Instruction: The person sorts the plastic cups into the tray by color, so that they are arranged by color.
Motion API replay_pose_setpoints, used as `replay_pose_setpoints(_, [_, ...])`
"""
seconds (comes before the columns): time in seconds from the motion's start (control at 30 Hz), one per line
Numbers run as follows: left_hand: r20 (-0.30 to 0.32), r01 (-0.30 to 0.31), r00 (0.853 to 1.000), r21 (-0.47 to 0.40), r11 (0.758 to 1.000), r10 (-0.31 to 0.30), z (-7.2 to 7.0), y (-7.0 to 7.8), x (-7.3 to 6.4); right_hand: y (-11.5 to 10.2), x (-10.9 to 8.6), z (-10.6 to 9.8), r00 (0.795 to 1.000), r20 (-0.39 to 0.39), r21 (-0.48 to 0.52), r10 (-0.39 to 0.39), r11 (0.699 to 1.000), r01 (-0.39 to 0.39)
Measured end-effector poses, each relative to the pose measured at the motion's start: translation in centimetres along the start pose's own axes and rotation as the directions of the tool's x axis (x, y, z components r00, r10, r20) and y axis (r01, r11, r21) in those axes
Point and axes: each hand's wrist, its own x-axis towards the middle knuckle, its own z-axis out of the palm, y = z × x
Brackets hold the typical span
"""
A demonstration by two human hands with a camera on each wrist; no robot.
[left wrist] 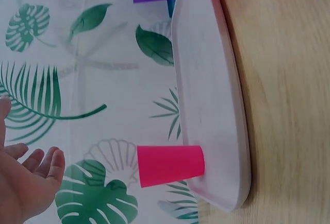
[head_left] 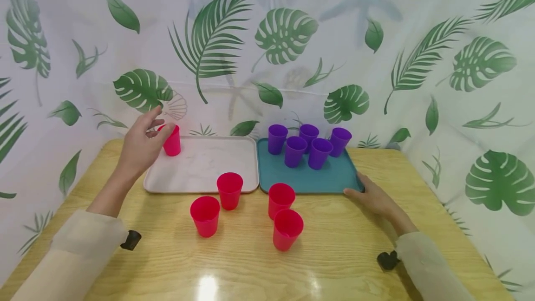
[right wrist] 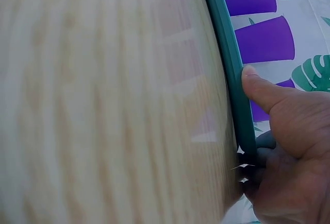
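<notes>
My left hand hovers over the far left corner of the white tray, its fingers loosely bent and holding nothing. A pink-red cup stands upright on that corner; the left wrist view shows a gap between the hand and this cup. At the near right corner of the teal tray, my right hand grips the edge. Its thumb lies along the rim, with the other fingers bent round the corner and partly hidden. Several purple cups stand on the teal tray.
In front of the trays, on the wooden table, stand two pink-red cups at left and two more pink-red cups near the middle. A leaf-patterned cloth hangs behind the trays.
</notes>
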Motion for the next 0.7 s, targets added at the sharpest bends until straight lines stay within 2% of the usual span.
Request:
replay_pose_setpoints(0.13, [0.062, -0.03, 0.997, -0.049, 0.998, 0.033, 0.2, 0.8, -1.5, 0.2, 0.0, 0.1, 1.0, 0.001, -0.005, 0.008, 1.0, -0.008])
replay_pose_setpoints(0.3, [0.108, -0.091, 0.989, -0.112, 0.989, 0.104, 0.7, 1.3, -3.8, 0.2, 0.1, 0.1, 1.0, 0.004, -0.001, 0.006, 1.0, -0.006])
replay_pose_setpoints(0.7, [0.218, -0.074, 0.969, -0.185, 0.98, 0.115, 3.3, 1.0, -8.6, 0.4, 0.3, 0.0, 1.0, 0.001, -0.003, 0.015, 1.0, -0.015])
